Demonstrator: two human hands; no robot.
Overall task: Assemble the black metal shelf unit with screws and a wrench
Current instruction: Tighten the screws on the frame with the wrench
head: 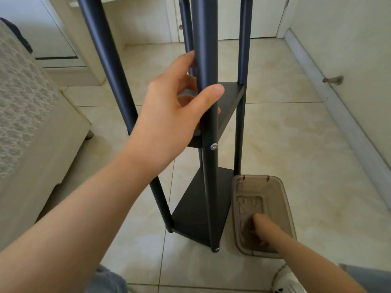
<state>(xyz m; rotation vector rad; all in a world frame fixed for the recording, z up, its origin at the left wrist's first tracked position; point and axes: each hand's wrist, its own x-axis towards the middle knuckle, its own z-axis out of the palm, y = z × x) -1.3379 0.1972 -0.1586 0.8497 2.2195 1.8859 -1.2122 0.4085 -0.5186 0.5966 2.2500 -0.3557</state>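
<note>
Nearest, at 5 o'clock, your right hand [257, 228] dips into the smoky bin [282, 188], whose tinted wall blurs the fingers: whether they hold anything, you cannot tell. At centre your left hand [175, 111] curls fingers and thumb round the front post [208, 49] of the black shelf unit [203, 212], which stands on the tiles with its post tops cut off at 12 o'clock. Bare floor [285, 134] opens toward 2 o'clock; a sofa [31, 106] crowds 9.

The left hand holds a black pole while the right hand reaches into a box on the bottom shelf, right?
Not quite: the head view shows the box on the floor beside the bottom shelf. The left hand holds the pole; the right hand reaches into the box.
</note>
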